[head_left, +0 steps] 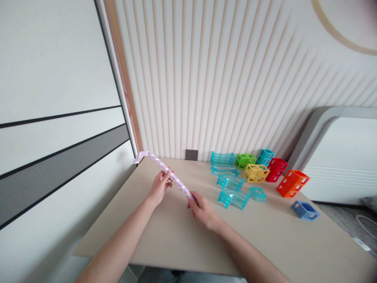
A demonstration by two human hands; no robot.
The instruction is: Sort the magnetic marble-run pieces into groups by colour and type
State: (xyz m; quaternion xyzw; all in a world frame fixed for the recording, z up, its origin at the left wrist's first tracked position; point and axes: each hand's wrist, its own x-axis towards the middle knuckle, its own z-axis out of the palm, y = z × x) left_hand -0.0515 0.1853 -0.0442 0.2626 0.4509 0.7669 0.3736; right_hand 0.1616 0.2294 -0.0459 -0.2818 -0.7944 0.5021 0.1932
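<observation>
A long lilac-and-white snake puzzle [178, 183] made of wedge segments is held slantwise above the table, its far left end bent over. My left hand [160, 186] grips it near the middle, thumb on top and fingers curled beneath. Around its lower right end my right hand [200, 209] is closed, hiding the tip. To the right of my right hand lies a clear teal curved track piece [234, 198], apart from the hand.
More clear teal track pieces [223, 158] lie at the back. Beside them stand open-frame blocks: green [245, 160], yellow [256, 173], teal [265, 157], red [276, 169], orange [292, 183] and blue [305, 210]. A ribbed wall with a socket [191, 155] backs the table [176, 243].
</observation>
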